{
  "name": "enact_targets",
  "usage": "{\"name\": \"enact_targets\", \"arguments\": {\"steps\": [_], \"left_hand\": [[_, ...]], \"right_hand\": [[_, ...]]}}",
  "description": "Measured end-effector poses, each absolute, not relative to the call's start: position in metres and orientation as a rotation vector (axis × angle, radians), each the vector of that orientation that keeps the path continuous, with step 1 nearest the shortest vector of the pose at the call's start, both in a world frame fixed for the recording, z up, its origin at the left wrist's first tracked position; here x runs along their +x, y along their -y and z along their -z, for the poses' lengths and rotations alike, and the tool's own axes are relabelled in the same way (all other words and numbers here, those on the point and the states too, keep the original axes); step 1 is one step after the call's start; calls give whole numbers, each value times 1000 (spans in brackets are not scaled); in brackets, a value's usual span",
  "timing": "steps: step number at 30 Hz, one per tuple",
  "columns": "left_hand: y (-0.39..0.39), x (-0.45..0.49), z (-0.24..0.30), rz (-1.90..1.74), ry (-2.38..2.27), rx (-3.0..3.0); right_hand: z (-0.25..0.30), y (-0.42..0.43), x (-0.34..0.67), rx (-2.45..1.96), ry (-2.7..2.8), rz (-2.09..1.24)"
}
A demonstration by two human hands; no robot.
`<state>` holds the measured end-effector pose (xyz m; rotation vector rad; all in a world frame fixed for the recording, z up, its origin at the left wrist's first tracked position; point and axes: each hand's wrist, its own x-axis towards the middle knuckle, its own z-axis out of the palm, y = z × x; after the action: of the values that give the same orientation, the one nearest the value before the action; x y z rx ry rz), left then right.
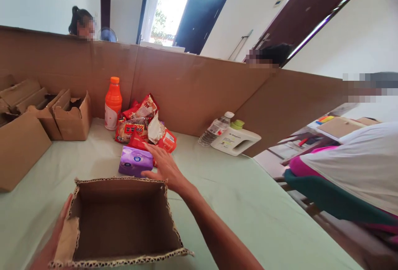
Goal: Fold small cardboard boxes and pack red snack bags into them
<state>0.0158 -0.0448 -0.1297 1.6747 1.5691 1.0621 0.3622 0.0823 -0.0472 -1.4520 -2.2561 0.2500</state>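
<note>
An open, empty cardboard box point(121, 220) stands on the pale green table point(248, 203) right in front of me. My left hand point(57, 232) rests against its left wall, fingers laid along the cardboard. My right hand point(164, 166) reaches past the box's far right corner, fingers stretched out, touching the right side of a purple tissue pack point(135, 161). Just behind lies a heap of red snack packets point(141, 127), and an orange juice bottle point(112, 104) stands upright at the heap's left.
Several open small cardboard boxes point(73, 116) stand at the far left. A clear water bottle point(216, 129) lies beside a white detergent jug point(236, 139) at the right. A tall cardboard partition point(192, 87) walls the table's back. People sit behind it and at the right.
</note>
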Motion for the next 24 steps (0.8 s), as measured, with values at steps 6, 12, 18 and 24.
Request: {"name": "enact_targets", "arguments": {"steps": [6, 12, 18, 24], "left_hand": [[64, 4, 104, -933, -1238, 1791], [56, 15, 103, -934, -1152, 1759], [32, 54, 99, -968, -942, 1645], [25, 61, 95, -971, -900, 1728]], "right_hand": [[43, -106, 330, -1524, 2355, -277], [5, -64, 400, -1425, 1882, -339], [-68, 12, 411, -1015, 1576, -391], [-80, 28, 368, -1275, 2556, -208]]}}
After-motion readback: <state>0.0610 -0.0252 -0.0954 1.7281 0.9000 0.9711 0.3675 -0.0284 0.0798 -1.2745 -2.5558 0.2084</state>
